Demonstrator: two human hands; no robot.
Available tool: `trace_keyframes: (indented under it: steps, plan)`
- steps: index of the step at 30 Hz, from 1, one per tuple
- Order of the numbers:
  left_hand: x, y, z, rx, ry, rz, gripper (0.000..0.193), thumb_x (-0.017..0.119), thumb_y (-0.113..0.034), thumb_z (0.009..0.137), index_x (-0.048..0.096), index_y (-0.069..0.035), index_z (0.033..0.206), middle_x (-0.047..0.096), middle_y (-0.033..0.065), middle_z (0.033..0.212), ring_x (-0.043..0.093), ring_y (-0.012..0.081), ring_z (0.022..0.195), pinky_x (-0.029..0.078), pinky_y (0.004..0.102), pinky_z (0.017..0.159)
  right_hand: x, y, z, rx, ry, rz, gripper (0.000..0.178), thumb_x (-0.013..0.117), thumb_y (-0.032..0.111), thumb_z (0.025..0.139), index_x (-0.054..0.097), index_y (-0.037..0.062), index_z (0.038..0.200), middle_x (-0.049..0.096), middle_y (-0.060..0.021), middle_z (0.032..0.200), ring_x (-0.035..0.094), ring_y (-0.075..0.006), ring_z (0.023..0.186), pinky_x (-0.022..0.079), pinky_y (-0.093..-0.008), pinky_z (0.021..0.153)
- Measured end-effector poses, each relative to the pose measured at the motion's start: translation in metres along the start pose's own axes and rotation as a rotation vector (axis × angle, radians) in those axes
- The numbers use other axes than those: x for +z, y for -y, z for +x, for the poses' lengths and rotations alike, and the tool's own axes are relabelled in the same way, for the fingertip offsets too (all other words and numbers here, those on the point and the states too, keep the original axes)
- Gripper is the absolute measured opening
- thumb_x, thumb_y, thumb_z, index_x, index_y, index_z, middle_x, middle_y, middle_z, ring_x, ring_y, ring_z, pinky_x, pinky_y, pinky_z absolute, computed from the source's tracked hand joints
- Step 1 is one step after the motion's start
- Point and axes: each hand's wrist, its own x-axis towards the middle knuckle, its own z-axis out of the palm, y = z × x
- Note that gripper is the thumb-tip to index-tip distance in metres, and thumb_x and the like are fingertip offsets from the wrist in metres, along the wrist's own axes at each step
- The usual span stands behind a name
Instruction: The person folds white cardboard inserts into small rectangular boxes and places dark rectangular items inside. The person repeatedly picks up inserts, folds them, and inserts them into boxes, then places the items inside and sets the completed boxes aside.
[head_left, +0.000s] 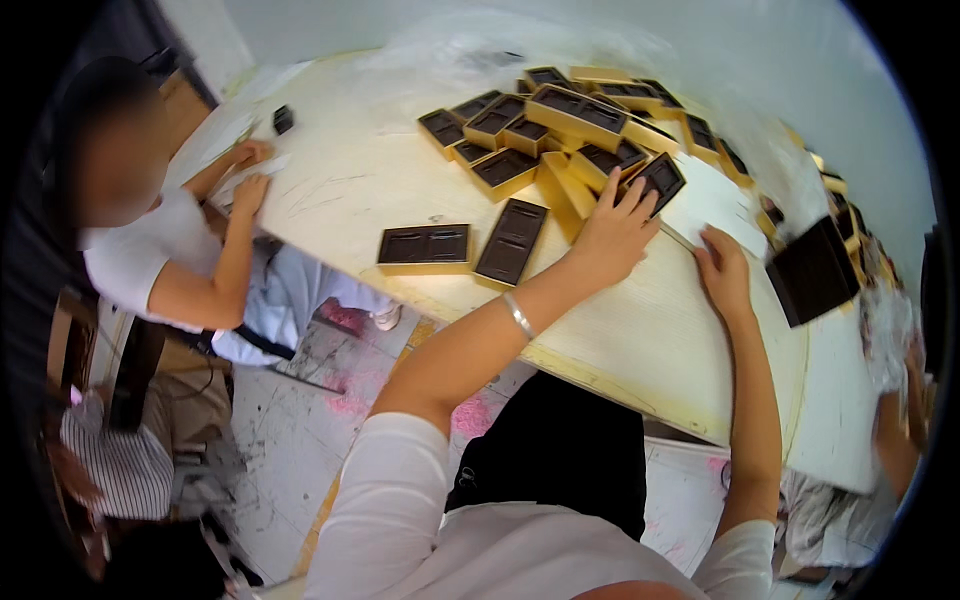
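- Left hand (612, 232), fingers spread, presses flat on a gold-edged brown tray (655, 182) at its fingertips.
- Right hand (724, 270) lies flat, fingers together, on a white sheet (710, 205).
- Heaped gold boxes (560, 125) lie just beyond the left hand.
- Two brown trays (465, 246) lie to its left.

Packing workshop — shared worktable (640, 330), piled gold trays (560, 130), co-workers.

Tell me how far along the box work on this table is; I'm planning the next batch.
Looks done: two gold boxes with dark inserts and lie apart near the table edge. In hand: the left hand rests on a box by the pile; the right hand presses a white sheet. Left: the heaped pile of gold boxes.
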Motion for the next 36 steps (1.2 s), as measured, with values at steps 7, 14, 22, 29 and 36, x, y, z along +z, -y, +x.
trace_keyframes:
  steps: [7,14,22,29,36]
  plan:
    - [0.033,0.046,0.009,-0.144,-0.099,0.044,0.028,0.064,-0.027,0.082,0.065,-0.01,0.104,0.052,0.0127,0.127,0.037,0.0321,0.129,0.016,0.0537,0.111,-0.011,-0.01,0.005,0.091,0.156,-0.108,0.024,0.051,0.004,0.091,0.06,-0.0024,0.113,0.062,-0.0217,0.111,0.061,-0.0351,0.1,0.047,-0.0371,0.087]
    - [0.023,0.044,0.013,-0.24,-0.482,-0.345,0.035,0.056,-0.039,0.088,0.063,-0.01,0.107,0.051,0.0136,0.123,0.04,0.0318,0.124,0.018,0.0544,0.11,-0.082,0.008,0.003,-0.017,-0.363,-0.218,0.024,0.053,-0.002,0.087,0.056,-0.0011,0.111,0.063,-0.0178,0.104,0.061,-0.0349,0.091,0.048,-0.0342,0.08]
    - [-0.026,0.011,0.012,-0.063,-0.575,-0.769,0.034,0.059,-0.039,0.086,0.061,-0.01,0.104,0.054,0.0141,0.113,0.047,0.0335,0.113,0.024,0.0536,0.105,-0.125,0.117,-0.14,-0.343,0.439,-0.093,0.023,0.056,-0.008,0.079,0.057,-0.0029,0.101,0.061,-0.0192,0.092,0.059,-0.037,0.079,0.048,-0.0395,0.075]
    - [-0.066,-0.117,-0.075,0.167,0.047,-0.84,0.055,0.072,-0.039,0.072,0.057,-0.011,0.117,0.049,0.0118,0.125,0.042,0.0325,0.123,0.019,0.0613,0.105,-0.092,0.074,-0.148,0.468,0.522,0.399,0.02,0.06,-0.003,0.084,0.055,-0.0003,0.103,0.053,-0.0125,0.103,0.054,-0.0175,0.081,0.045,-0.0276,0.073]
    - [-0.066,-0.128,-0.119,0.036,0.004,-0.568,0.035,0.074,-0.017,0.069,0.065,-0.013,0.102,0.059,0.0056,0.121,0.053,0.0245,0.111,0.035,0.0461,0.101,-0.087,0.108,-0.155,-0.383,0.24,-0.101,0.034,0.068,0.014,0.07,0.063,-0.0029,0.1,0.054,-0.0157,0.109,0.055,-0.0302,0.096,0.045,-0.039,0.084]
